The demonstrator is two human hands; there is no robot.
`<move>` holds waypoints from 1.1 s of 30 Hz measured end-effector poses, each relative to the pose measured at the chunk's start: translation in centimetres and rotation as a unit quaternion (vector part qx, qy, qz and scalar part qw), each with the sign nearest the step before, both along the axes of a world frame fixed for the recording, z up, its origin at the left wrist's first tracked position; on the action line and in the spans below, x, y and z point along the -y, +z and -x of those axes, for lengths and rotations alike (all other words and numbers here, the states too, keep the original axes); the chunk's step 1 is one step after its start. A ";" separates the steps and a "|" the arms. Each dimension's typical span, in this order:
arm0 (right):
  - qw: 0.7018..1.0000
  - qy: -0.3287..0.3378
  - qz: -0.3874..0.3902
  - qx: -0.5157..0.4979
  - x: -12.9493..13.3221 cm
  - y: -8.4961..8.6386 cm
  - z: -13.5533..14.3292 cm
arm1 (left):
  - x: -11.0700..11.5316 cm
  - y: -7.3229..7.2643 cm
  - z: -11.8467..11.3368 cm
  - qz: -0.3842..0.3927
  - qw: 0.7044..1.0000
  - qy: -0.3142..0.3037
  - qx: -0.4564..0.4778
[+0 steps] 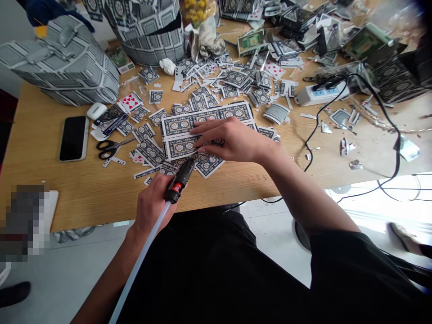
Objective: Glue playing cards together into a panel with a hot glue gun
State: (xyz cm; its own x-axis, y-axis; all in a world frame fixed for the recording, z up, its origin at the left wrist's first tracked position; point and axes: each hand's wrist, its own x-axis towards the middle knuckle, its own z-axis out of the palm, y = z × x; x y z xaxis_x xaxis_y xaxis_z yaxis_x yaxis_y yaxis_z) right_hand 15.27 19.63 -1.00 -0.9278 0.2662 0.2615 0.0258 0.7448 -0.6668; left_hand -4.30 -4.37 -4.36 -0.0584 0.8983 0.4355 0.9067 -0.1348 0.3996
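Observation:
My left hand [153,202] is wrapped round a black glue gun [181,177] with a long pale glue stick [141,256] coming out of its back end. The gun's nozzle points at the lower edge of a panel of joined playing cards [177,126], backs facing up. Across the right part of that panel lies my right hand [226,139], fingers stretched out flat and pointing left. It covers part of the cards. Loose cards and cut card pieces [150,150] lie under and around the panel.
Black-handled scissors [110,147], a phone [73,138] and a white earbud case [96,110] lie to the left. Card-covered baskets [77,67] stand behind. A power strip [320,93] with black cables sits at right. Card scraps [232,78] and boxes [251,42] fill the back.

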 end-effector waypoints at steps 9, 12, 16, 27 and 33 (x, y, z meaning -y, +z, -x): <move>1.000 -0.004 0.010 0.011 0.1 0.2 0.1 | 0.2 0.5 0.0 0.012 1.000 0.011 -0.011; 1.000 -0.006 0.012 0.011 0.1 0.2 0.1 | 0.3 0.5 0.1 0.013 1.000 0.010 -0.009; 1.000 -0.007 0.012 0.011 0.1 0.2 0.1 | 0.5 0.6 0.3 0.009 1.000 0.005 -0.005; 1.000 -0.006 0.008 0.013 0.1 0.2 0.0 | 1.2 0.9 0.5 0.011 1.000 0.023 -0.016; 1.000 -0.009 0.008 0.013 0.1 0.2 0.1 | 1.4 0.9 0.7 0.012 0.999 0.028 -0.026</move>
